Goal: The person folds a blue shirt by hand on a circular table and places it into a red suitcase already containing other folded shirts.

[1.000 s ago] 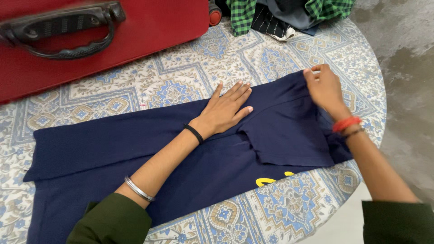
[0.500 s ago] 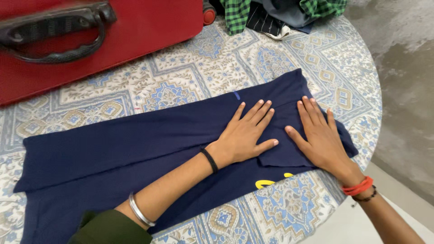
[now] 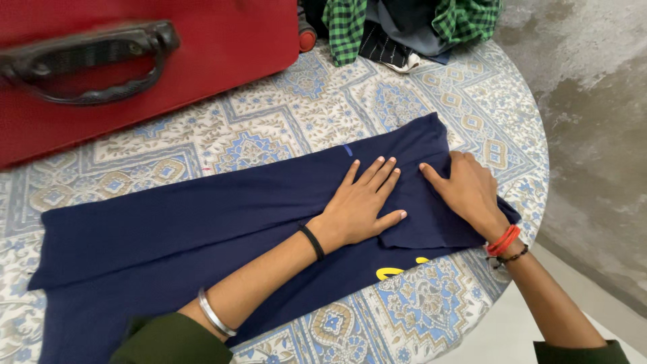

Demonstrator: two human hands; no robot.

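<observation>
A person's left hand point(image 3: 360, 205) lies flat, fingers slightly spread, on a folded navy garment point(image 3: 202, 222) stretched across a round table's patterned cloth point(image 3: 283, 114). Just right of it, the right hand point(image 3: 468, 192) presses the garment's right end, fingers together. A red suitcase point(image 3: 222, 40) sits far left.

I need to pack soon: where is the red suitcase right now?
In the head view the red suitcase lies at the top left on the patterned tablecloth, beyond the navy garment and left of the green checked clothes.
</observation>
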